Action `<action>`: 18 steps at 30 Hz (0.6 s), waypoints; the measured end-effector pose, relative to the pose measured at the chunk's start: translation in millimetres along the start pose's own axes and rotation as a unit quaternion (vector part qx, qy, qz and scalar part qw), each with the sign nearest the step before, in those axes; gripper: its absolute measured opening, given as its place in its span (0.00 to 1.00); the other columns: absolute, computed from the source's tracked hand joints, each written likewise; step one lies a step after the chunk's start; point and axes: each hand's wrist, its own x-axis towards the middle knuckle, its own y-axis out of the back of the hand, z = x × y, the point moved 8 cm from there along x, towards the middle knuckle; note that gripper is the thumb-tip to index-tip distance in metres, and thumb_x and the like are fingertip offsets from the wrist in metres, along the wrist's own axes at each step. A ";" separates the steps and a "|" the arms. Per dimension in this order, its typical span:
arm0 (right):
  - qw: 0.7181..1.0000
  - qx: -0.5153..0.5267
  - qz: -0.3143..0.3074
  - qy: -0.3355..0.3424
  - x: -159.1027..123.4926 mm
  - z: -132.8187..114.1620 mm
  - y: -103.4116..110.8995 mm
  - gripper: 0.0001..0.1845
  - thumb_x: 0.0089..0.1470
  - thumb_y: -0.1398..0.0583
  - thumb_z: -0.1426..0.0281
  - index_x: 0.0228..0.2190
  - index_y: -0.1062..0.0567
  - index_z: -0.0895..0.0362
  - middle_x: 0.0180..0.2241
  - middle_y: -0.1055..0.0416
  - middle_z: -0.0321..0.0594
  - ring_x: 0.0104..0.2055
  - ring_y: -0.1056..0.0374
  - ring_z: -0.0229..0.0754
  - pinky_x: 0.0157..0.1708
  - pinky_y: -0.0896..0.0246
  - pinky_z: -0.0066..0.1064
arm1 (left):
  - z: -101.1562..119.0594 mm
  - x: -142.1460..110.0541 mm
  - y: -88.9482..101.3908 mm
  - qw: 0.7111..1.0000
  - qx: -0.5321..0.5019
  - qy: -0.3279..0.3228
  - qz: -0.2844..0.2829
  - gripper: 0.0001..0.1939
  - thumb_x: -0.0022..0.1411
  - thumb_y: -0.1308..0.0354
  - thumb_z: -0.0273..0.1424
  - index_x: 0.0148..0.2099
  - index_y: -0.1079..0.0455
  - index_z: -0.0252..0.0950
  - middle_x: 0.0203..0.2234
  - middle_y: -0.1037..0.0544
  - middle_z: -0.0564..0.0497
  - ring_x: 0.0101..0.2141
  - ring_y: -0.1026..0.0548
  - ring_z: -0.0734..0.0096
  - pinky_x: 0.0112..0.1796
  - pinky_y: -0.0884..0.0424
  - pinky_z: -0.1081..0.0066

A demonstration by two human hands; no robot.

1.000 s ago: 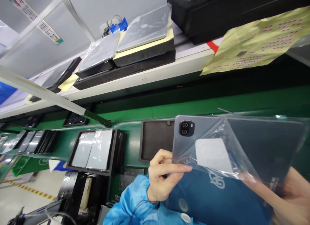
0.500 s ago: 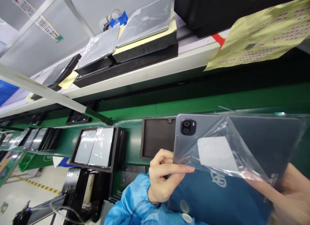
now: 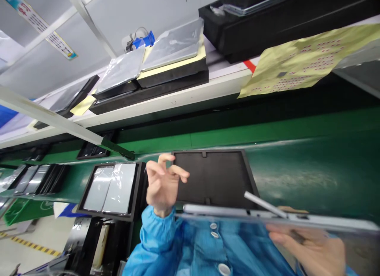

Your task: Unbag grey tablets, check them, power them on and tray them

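Note:
My right hand [image 3: 311, 246] grips a grey tablet [image 3: 231, 211] near its right half. The tablet is held almost edge-on, so its back is hidden from me. A thin white strip [image 3: 264, 202] sticks up from its edge; I cannot tell what it is. Raised beside the tablet's left end, my left hand [image 3: 163, 185] has its fingers apart and bent, with nothing in them. Behind both hands lies a shallow black foam tray [image 3: 213, 177] on the green bench [image 3: 299, 173].
Left of the tray, another black tray [image 3: 135, 197] carries two film-wrapped tablets [image 3: 118, 189]. On the shelf [image 3: 166, 103] above lie more wrapped tablets [image 3: 175, 42] on black foam. A yellow sheet [image 3: 291, 66] hangs over the shelf's edge. A white post [image 3: 50, 113] stands at left.
The tablet has tilted from showing its back to edge-on and dropped lower. My left hand has let go of it and moved left and up.

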 end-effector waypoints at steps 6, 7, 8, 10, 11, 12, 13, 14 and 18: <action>0.971 -0.030 -0.076 0.225 -3.0 -31.5 -12.0 0.15 0.53 0.31 0.50 0.23 0.17 0.45 0.24 0.20 0.34 0.24 0.22 0.44 0.26 0.22 0.29 | 16.6 15.7 -66.6 0.926 0.028 0.082 -0.366 0.20 0.65 0.35 0.25 0.58 0.23 0.43 0.45 0.17 0.44 0.39 0.15 0.62 0.36 0.17 0.72; 0.960 -0.028 -0.095 0.263 -4.0 -36.0 -12.6 0.10 0.53 0.31 0.55 0.27 0.17 0.45 0.25 0.19 0.32 0.24 0.22 0.44 0.26 0.22 0.27 | 20.4 15.8 -71.9 0.917 0.045 0.078 -0.387 0.20 0.64 0.35 0.22 0.57 0.22 0.42 0.44 0.16 0.43 0.39 0.15 0.63 0.39 0.17 0.72; 0.950 -0.025 -0.115 0.288 -4.7 -38.7 -13.1 0.06 0.54 0.30 0.58 0.31 0.17 0.45 0.26 0.19 0.31 0.24 0.22 0.43 0.26 0.22 0.26 | 23.2 15.8 -75.8 0.911 0.057 0.077 -0.401 0.21 0.63 0.36 0.19 0.56 0.21 0.41 0.43 0.16 0.43 0.38 0.15 0.64 0.41 0.18 0.73; 0.941 -0.025 -0.149 0.304 -5.3 -38.9 -13.7 0.06 0.55 0.31 0.61 0.37 0.18 0.44 0.28 0.18 0.29 0.26 0.21 0.42 0.28 0.21 0.26 | 26.6 14.2 -81.3 0.899 0.061 0.078 -0.427 0.21 0.65 0.39 0.17 0.57 0.21 0.39 0.42 0.16 0.43 0.37 0.15 0.66 0.41 0.18 0.74; 0.937 -0.027 -0.167 0.304 -6.0 -37.4 -14.5 0.06 0.56 0.32 0.61 0.38 0.19 0.43 0.29 0.17 0.28 0.27 0.21 0.42 0.30 0.21 0.26 | 27.3 13.4 -82.7 0.895 0.063 0.078 -0.436 0.21 0.66 0.40 0.17 0.57 0.21 0.39 0.42 0.16 0.43 0.37 0.15 0.67 0.41 0.18 0.74; 0.934 -0.029 -0.186 0.304 -7.5 -35.6 -15.8 0.07 0.57 0.32 0.63 0.40 0.19 0.43 0.31 0.17 0.29 0.28 0.20 0.42 0.31 0.21 0.27 | 28.3 12.4 -83.9 0.890 0.068 0.076 -0.445 0.21 0.67 0.41 0.18 0.57 0.21 0.40 0.42 0.16 0.44 0.38 0.15 0.67 0.42 0.18 0.75; 0.931 -0.028 -0.199 0.304 -8.9 -33.8 -16.3 0.09 0.58 0.33 0.64 0.42 0.20 0.44 0.32 0.16 0.29 0.30 0.20 0.42 0.33 0.21 0.28 | 30.2 11.7 -85.2 0.885 0.075 0.067 -0.455 0.20 0.67 0.40 0.19 0.57 0.21 0.41 0.43 0.15 0.45 0.38 0.16 0.67 0.43 0.18 0.75; 0.929 -0.026 -0.208 0.304 -10.1 -32.0 -16.3 0.10 0.58 0.33 0.66 0.43 0.21 0.44 0.34 0.16 0.30 0.32 0.19 0.43 0.34 0.21 0.29 | 33.0 11.4 -86.6 0.879 0.090 0.057 -0.464 0.19 0.67 0.40 0.20 0.56 0.21 0.41 0.43 0.15 0.46 0.38 0.16 0.68 0.44 0.19 0.77; 0.911 -0.003 -0.244 0.332 -17.7 -33.2 -17.1 0.11 0.64 0.40 0.67 0.48 0.24 0.46 0.40 0.16 0.35 0.38 0.18 0.43 0.36 0.22 0.30 | 49.1 9.7 -95.3 0.816 0.232 -0.009 -0.529 0.10 0.69 0.40 0.26 0.49 0.19 0.40 0.44 0.15 0.47 0.37 0.16 0.69 0.42 0.21 0.77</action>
